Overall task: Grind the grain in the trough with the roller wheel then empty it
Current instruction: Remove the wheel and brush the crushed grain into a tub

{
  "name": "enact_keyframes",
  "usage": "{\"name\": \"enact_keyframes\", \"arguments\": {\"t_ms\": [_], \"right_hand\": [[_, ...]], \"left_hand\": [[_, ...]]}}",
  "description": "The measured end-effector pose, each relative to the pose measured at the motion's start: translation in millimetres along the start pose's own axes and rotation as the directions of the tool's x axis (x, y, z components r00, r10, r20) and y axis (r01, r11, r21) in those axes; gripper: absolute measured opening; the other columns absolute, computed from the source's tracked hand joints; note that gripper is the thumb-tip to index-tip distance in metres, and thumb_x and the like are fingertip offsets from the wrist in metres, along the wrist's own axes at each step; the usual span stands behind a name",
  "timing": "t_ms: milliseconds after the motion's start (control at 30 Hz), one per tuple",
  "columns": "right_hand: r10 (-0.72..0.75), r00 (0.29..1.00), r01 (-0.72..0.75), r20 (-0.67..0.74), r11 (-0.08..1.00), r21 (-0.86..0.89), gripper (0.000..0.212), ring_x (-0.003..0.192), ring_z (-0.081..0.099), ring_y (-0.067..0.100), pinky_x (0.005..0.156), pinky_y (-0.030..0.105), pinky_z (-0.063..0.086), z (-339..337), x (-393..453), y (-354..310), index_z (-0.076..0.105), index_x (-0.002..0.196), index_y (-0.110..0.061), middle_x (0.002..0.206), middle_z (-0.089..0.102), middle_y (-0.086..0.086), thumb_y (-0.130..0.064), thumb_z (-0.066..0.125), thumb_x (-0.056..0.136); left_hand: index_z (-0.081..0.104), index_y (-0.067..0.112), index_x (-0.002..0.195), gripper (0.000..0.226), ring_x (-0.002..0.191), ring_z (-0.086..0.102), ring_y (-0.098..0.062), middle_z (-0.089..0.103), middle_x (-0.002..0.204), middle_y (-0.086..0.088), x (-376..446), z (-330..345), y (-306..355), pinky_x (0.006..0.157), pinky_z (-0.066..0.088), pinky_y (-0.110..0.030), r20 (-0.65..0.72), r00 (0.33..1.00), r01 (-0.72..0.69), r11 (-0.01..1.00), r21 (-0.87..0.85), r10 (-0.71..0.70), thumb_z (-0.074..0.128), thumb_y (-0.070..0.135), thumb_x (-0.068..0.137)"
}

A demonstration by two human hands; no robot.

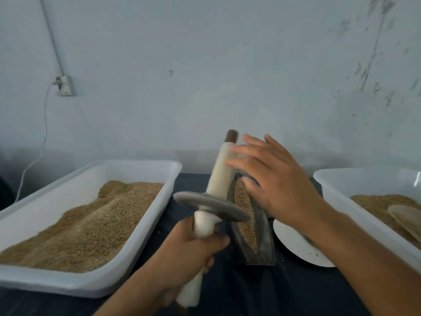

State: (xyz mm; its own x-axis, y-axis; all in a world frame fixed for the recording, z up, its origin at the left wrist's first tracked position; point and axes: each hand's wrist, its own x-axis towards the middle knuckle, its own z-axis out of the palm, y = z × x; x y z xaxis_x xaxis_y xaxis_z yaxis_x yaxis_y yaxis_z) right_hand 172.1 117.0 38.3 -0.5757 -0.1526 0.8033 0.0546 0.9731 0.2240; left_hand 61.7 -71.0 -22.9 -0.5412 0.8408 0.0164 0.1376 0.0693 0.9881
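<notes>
The roller wheel [210, 205] is a grey metal disc on a long axle wrapped in white cloth, held tilted in the air above the table. My left hand [193, 245] grips the near end of the axle just below the disc. My right hand [271, 179] hovers with fingers spread beside the far white handle [222, 169], blurred, not closed round it. Behind and right of the disc lies the narrow boat-shaped metal trough [262, 245], filled with brown grain [245, 215]. The wheel is outside the trough, to its left.
A large white tub [145, 224] heaped with grain stands on the left. A second white tub [337, 190] with grain and a flat scoop [407, 218] stands on the right. A white plate [293, 245] lies beside the trough. A dark cloth [273, 290] covers the table; the wall is close behind.
</notes>
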Motion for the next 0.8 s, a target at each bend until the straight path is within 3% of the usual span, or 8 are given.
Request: {"name": "enact_keyframes", "arguments": {"t_ms": [100, 200, 333, 433, 533, 600, 800], "right_hand": [[0.106, 0.993, -0.099, -0.055, 0.989, 0.105, 0.035, 0.133, 0.049, 0.018, 0.114, 0.044, 0.035, -5.8, -31.7, -0.8, 0.069, 0.118, -0.014, 0.126, 0.063, -0.001, 0.000, 0.071, 0.086], [0.225, 0.972, -0.217, -0.059, 0.969, 0.116, 0.025, 0.124, 0.055, 0.013, 0.105, 0.037, 0.043, -12.3, -61.1, 3.4, 0.069, 0.113, -0.017, 0.118, 0.065, -0.008, -0.007, 0.065, 0.090], [0.479, 0.878, -0.478, -0.019, 0.878, 0.034, 0.022, 0.104, 0.058, 0.009, 0.087, 0.024, 0.042, -26.8, -83.4, 18.7, 0.065, 0.109, -0.024, 0.106, 0.064, -0.014, -0.013, 0.068, 0.090], [0.686, 0.716, -0.672, 0.129, 0.727, -0.142, 0.011, 0.087, 0.060, 0.011, 0.074, 0.027, 0.047, -40.8, -90.3, 36.7, 0.063, 0.102, -0.024, 0.098, 0.064, -0.010, -0.018, 0.062, 0.093], [0.773, 0.482, -0.661, 0.413, 0.630, -0.408, 0.006, 0.084, 0.059, 0.011, 0.075, 0.029, 0.052, -47.1, -99.7, 43.0, 0.061, 0.099, -0.027, 0.096, 0.065, -0.010, -0.025, 0.056, 0.097], [0.782, 0.337, -0.633, 0.524, 0.600, -0.489, 0.006, 0.086, 0.059, 0.011, 0.076, 0.027, 0.051, -48.1, -104.0, 40.5, 0.060, 0.102, -0.028, 0.097, 0.064, -0.008, -0.029, 0.057, 0.097], [0.784, 0.143, -0.504, 0.604, 0.583, -0.638, 0.024, 0.097, 0.062, 0.019, 0.079, 0.028, 0.050, -43.3, -103.3, 34.8, 0.062, 0.116, -0.017, 0.111, 0.063, 0.004, -0.031, 0.058, 0.097]], "left_hand": [[0.058, 0.013, 0.085, 0.015, 0.047, 0.052, -0.012, 0.054, 0.054, -0.002, -0.3, -11.5, -10.2, 0.045, 0.043, -0.022, -0.127, 0.990, 0.061, 0.998, 0.005, -0.060, 0.072, 0.017, 0.081], [0.059, 0.012, 0.088, 0.013, 0.047, 0.055, -0.013, 0.057, 0.053, -0.003, 5.2, -21.3, -14.5, 0.046, 0.045, -0.023, -0.184, 0.981, 0.078, 0.993, 0.084, -0.062, 0.070, 0.018, 0.084], [0.061, 0.010, 0.094, 0.017, 0.049, 0.056, -0.015, 0.061, 0.056, -0.004, 14.1, -25.9, -20.9, 0.048, 0.047, -0.027, -0.194, 0.972, 0.152, 0.984, 0.098, -0.131, 0.069, 0.019, 0.082], [0.062, 0.007, 0.095, 0.018, 0.050, 0.056, -0.016, 0.061, 0.057, -0.005, 23.2, -23.5, -25.4, 0.050, 0.048, -0.029, -0.179, 0.964, 0.216, 0.971, 0.100, -0.196, 0.068, 0.017, 0.081], [0.065, 0.006, 0.096, 0.019, 0.052, 0.056, -0.017, 0.062, 0.059, -0.006, 34.6, -21.8, -30.9, 0.054, 0.050, -0.031, -0.165, 0.947, 0.293, 0.952, 0.086, -0.276, 0.067, 0.015, 0.080], [0.065, 0.005, 0.097, 0.020, 0.052, 0.057, -0.017, 0.063, 0.059, -0.006, 42.2, -22.8, -33.6, 0.055, 0.050, -0.032, -0.168, 0.931, 0.340, 0.938, 0.066, -0.325, 0.067, 0.014, 0.080], [0.064, 0.002, 0.100, 0.021, 0.049, 0.058, -0.015, 0.064, 0.058, -0.006, 57.7, -24.8, -30.6, 0.050, 0.050, -0.028, -0.224, 0.911, 0.354, 0.935, 0.001, -0.345, 0.066, 0.013, 0.082]]}}
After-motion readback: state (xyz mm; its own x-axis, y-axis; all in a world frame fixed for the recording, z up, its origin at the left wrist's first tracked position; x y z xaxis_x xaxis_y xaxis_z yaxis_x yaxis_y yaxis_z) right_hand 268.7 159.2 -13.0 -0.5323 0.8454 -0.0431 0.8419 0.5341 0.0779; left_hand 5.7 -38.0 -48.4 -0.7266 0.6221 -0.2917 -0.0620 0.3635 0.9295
